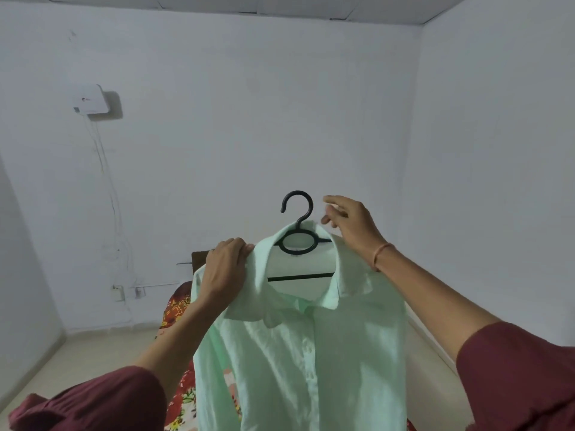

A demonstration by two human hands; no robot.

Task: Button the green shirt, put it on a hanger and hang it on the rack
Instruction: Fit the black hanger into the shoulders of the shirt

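Note:
The pale green shirt [298, 353] hangs in front of me on a black hanger [297, 241], its front placket closed down the middle. The hanger's hook stands free above the collar. My left hand [225, 273] grips the shirt at its left shoulder, beside the collar. My right hand [348, 225] is raised at the collar's right side, fingers loosely bent, touching the collar edge just right of the hook. No rack is in view.
A bed with a red flowered cover [174, 309] lies below and behind the shirt. White walls surround the room. A white box [91, 102] with hanging cables is fixed to the left wall, with sockets [118, 292] near the floor.

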